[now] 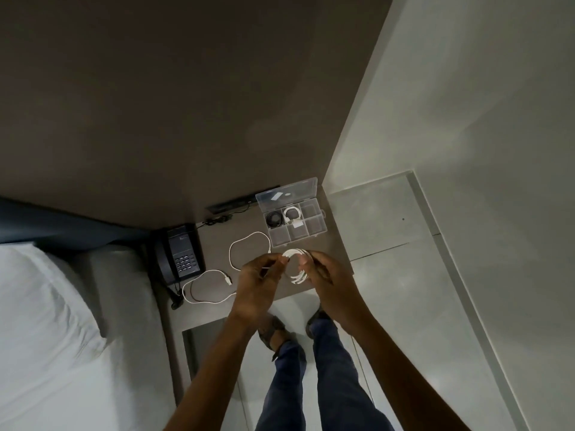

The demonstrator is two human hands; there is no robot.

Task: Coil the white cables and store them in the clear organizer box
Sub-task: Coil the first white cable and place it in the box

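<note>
Above the front edge of the tabletop (217,309), the right hand (323,275) grips a coiled white cable (295,265), while the left hand (258,275) pinches the cable's free run, which loops out toward the tabletop's middle and left. At the back right corner sits the clear organizer box (295,225), lid open, one white coil (292,214) already inside. A dark telephone (180,253) occupies the left edge.

text: none legible | phone (182,255): keypad and small logo too blurred to read
</note>
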